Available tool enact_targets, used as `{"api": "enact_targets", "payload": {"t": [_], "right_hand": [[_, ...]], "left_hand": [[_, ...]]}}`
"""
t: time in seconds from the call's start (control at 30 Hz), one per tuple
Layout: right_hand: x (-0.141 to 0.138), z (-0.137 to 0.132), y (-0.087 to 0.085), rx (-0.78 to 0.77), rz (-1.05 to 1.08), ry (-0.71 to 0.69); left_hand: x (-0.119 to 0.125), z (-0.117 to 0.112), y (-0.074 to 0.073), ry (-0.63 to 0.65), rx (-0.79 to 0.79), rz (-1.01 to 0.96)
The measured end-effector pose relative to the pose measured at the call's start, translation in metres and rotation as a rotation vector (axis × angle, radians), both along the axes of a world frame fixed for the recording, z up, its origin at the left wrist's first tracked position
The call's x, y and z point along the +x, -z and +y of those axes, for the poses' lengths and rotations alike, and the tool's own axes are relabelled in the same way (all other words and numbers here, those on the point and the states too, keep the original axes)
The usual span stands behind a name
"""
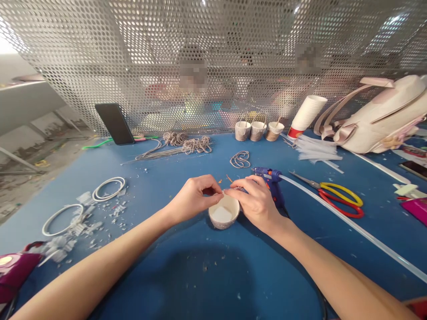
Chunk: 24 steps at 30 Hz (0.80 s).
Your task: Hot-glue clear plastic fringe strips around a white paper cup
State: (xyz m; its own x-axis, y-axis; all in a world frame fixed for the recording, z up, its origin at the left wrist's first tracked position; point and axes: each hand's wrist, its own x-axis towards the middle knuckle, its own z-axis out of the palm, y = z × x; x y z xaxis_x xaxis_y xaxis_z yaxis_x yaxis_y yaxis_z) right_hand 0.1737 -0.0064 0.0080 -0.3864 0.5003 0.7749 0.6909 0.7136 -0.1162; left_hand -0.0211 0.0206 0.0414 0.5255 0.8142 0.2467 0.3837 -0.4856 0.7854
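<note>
A small white paper cup (224, 217), its outside wrapped in greyish cord, stands upright on the table between my hands. My left hand (196, 198) is closed in a pinch at the cup's far left rim; whatever is between the fingertips is too small to make out. Curled against the right side of the rim, my right hand (255, 200) grips the cup, its fingertips close to those of the left. Just behind the right hand lies a blue hot glue gun (275, 186), partly hidden, with a long clear glue stick (347, 222) sticking out of its back.
Yellow-and-red scissors (340, 198) lie at the right. Behind are a cord loop (240, 159), cord bundles (187, 141), three wrapped cups (257, 131), stacked paper cups (308, 113), a phone (115, 123) and a bag (383, 115). White rings (108, 189) and scraps lie left. A perforated metal screen (213, 66) closes the back.
</note>
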Motion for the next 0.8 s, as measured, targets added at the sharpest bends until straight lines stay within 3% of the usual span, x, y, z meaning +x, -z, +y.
{"api": "enact_targets", "payload": {"t": [0.23,0.53,0.8], "right_hand": [[-0.001,-0.001,-0.001,0.013,-0.011,0.001],[-0.001,-0.002,-0.001,0.004,-0.014,-0.006],[-0.001,-0.003,-0.002,-0.001,-0.038,-0.007]], "left_hand": [[0.006,-0.006,-0.002,-0.115,-0.022,0.017],[0.009,-0.010,0.000,-0.179,0.055,0.044],[0.011,-0.014,-0.004,-0.230,0.025,0.086]]}}
